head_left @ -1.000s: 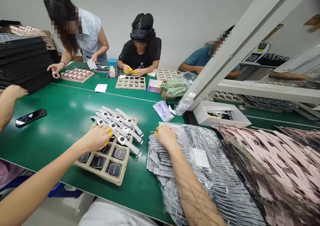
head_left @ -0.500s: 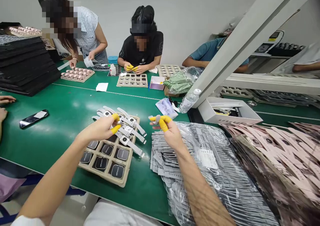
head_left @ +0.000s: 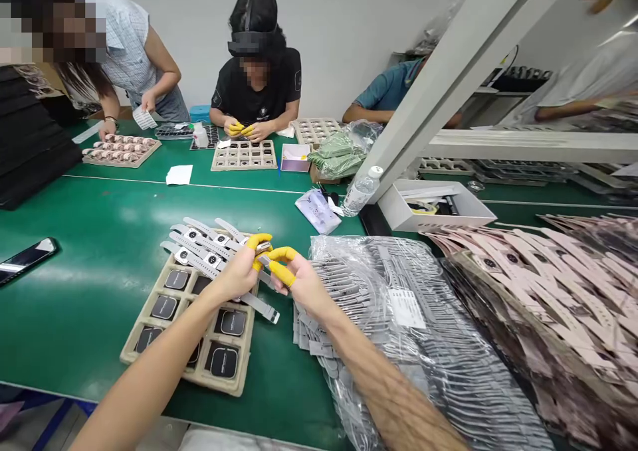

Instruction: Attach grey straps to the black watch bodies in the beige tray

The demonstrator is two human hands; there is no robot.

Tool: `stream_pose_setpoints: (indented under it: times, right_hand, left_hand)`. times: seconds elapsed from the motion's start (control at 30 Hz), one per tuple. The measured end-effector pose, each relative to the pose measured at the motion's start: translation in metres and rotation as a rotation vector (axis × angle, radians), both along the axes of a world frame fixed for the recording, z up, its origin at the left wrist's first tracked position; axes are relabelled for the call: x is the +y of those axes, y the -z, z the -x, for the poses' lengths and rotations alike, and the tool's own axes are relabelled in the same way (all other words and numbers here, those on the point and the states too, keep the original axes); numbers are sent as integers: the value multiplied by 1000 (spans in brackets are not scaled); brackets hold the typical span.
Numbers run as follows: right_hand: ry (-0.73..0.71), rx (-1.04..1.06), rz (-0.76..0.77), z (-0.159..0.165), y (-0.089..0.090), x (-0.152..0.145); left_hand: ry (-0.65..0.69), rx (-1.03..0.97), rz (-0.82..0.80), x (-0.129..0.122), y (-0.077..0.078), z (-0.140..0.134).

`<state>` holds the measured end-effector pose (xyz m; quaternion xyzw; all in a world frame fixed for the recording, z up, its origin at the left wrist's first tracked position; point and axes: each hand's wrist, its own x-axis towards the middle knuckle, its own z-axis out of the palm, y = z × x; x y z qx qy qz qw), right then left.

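Note:
My left hand [head_left: 242, 275], with yellow finger cots, pinches a small watch case [head_left: 263, 246] above the right side of a moulded tray [head_left: 238, 370]. In my right hand [head_left: 302, 281], also in yellow finger cots, is a light grey watch strap [head_left: 264, 260], its end up against the case. Whether the two are joined cannot be made out. Square black watch faces [head_left: 232, 321] sit in the tray's pockets. Across its far end lie several watches with grey straps [head_left: 213, 260]. Right of my hands, a clear bag holds many grey straps [head_left: 369, 285].
Pink-strapped watches [head_left: 541, 258] are heaped at the right. A white box [head_left: 433, 220], a water bottle [head_left: 363, 190] and a tissue pack [head_left: 319, 210] stand beyond the bag. A phone [head_left: 27, 260] lies left. Co-workers sit and stand across the green table [head_left: 114, 212].
My hands have come together over the tray; the right moved left, bringing its strap to the case in my left hand. The view has shifted, and the phone appears further left.

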<state>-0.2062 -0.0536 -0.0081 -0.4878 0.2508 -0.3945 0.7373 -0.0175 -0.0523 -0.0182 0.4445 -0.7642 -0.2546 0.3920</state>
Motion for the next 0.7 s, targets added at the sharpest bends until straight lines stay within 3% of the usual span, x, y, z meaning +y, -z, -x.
stream_pose_setpoints:
  times: [0.17, 0.37, 0.7]
  right_hand:
    - [-58, -24, -17, 2, -1, -1]
    - [-145, 4, -16, 1, 3, 1]
    - [11, -78, -196, -6, -3, 4]
  left_hand:
    - [15, -36, 196, 0, -13, -1]
    - [99, -132, 225, 2, -12, -2]
    - [38, -147, 210, 7, -21, 1]
